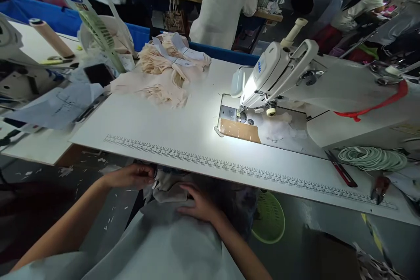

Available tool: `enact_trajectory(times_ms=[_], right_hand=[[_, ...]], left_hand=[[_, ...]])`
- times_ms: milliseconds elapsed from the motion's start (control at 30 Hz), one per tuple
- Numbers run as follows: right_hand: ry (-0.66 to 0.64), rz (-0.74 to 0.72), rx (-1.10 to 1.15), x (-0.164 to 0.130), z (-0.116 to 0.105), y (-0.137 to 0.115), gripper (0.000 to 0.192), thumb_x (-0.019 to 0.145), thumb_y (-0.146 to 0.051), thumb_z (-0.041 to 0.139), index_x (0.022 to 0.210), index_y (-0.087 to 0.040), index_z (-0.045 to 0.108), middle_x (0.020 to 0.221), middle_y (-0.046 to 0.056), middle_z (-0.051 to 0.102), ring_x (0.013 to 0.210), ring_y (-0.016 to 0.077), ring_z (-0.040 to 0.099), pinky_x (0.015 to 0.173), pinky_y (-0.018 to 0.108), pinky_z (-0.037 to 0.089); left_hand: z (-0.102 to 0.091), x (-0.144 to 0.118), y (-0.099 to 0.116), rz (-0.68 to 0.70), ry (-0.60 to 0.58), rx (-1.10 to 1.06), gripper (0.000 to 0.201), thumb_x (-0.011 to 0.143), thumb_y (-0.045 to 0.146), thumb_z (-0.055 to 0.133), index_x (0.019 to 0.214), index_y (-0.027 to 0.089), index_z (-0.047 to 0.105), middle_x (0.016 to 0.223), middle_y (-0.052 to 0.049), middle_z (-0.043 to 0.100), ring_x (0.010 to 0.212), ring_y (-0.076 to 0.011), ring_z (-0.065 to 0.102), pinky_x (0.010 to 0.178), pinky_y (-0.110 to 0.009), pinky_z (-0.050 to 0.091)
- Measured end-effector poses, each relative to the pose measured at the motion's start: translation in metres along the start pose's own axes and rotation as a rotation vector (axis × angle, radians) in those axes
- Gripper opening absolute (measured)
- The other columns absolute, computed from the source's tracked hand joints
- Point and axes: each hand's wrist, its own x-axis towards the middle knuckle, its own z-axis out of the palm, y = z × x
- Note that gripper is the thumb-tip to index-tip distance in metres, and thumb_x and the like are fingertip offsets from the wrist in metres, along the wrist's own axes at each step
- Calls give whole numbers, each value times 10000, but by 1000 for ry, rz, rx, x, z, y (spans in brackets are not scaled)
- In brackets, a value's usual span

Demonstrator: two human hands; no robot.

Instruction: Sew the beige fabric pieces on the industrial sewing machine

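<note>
Below the table's front edge, my left hand (133,176) has its fingers curled together beside a bunch of pale cloth (167,186) in my lap. Whatever its fingertips may pinch is too dark and small to make out. My right hand (200,203) rests on the same cloth from the other side, its fingers stretched and apart. Above, on the white table (157,127), stands a sewing machine (262,74) with its lamp lighting the needle plate. Gathered beige fabric pieces (164,74) with paper slips lie at the table's back left.
A printed ruler (229,166) runs along the front edge. To the right lie red-handled snips (343,170) and a coil of pale cord (372,158). A green basket (271,218) stands under the table. Papers (62,105) and a thread cone (50,39) are left. A person (223,4) works beyond.
</note>
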Motion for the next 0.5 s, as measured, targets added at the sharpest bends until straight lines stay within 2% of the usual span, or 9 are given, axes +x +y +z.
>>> enact_trajectory(times_ms=[67,200,267,333,367,433,500], right_hand=[[-74,-10,-144,21,11,4,649,730,-312,812,1328,-221,578,1411,113,547,1298,291,502,1108,441,401],[-82,10,-148,41,23,13,270,770,-87,621,1016,-181,683,1125,90,671,1132,248,592,1029,403,444],[-57,12,-84,35,21,17,194,782,-103,601,940,-188,675,1061,63,688,1072,220,615,981,356,465],[-8,44,7,22,15,23,119,858,-208,572,932,-185,662,1000,51,700,964,196,644,866,305,505],[21,73,55,14,10,26,163,911,-280,527,914,-180,656,936,49,703,886,187,655,794,287,515],[76,139,140,-3,1,35,388,990,-433,398,821,-175,633,763,42,676,726,175,651,680,269,512],[130,205,201,-15,-9,45,547,1000,-557,316,711,-183,594,615,30,615,597,169,619,609,268,500]], left_hand=[[-3,-2,-5,-8,21,-37,542,730,699,648,711,180,492,698,1,458,675,-156,454,638,-255,381],[-10,-14,-20,-34,105,-113,521,703,682,671,730,187,507,698,14,444,669,-149,443,653,-263,422],[-13,-18,-27,-53,115,-107,470,729,637,655,719,192,503,670,26,427,653,-143,435,649,-258,414],[-14,-17,-31,-73,75,-78,438,748,608,633,703,193,499,641,33,408,619,-131,412,619,-247,391],[-14,-14,-32,-74,53,-38,435,758,608,615,698,192,505,633,33,410,602,-126,400,599,-241,380],[-12,-2,-32,-55,56,85,467,756,645,582,682,187,527,620,23,432,578,-124,391,561,-236,373],[-11,14,-31,-12,150,215,525,715,701,578,641,182,537,607,6,460,572,-136,418,537,-241,392]])
